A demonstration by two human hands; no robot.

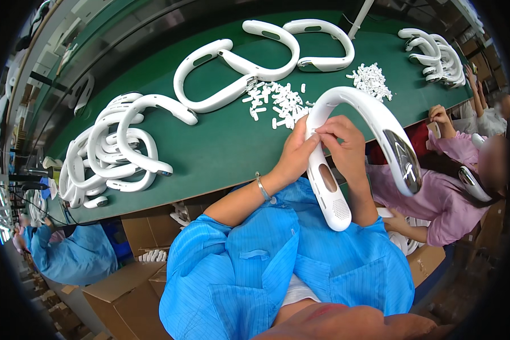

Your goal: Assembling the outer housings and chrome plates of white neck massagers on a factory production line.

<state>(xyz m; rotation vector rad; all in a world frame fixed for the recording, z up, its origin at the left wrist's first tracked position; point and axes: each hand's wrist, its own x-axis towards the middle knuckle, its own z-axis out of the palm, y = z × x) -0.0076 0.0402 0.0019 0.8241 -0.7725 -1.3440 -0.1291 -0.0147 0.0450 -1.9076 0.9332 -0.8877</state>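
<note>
A white U-shaped neck fan (pixel 374 110) with a glossy dark oval panel on one end is held up in front of my chest. My left hand (pixel 293 154) is closed around one arm of it, thumb on the surface. Fingertips of my right hand (pixel 345 148) are pinched together against the same arm; whatever they hold is hidden. Below the fingers that arm shows an oval opening and a patch of small holes. Just beyond my hands, a pile of small white plastic pieces (pixel 288 103) lies on the green table (pixel 221 144).
A second pile of small white pieces (pixel 372 81) lies farther right. More neck fans (pixel 209 105) rest across the back, with stacks of neck fans at left (pixel 110 150) and far right (pixel 436 56). A person in pink (pixel 447 192) sits close on my right. Cardboard boxes (pixel 127 294) stand below the table.
</note>
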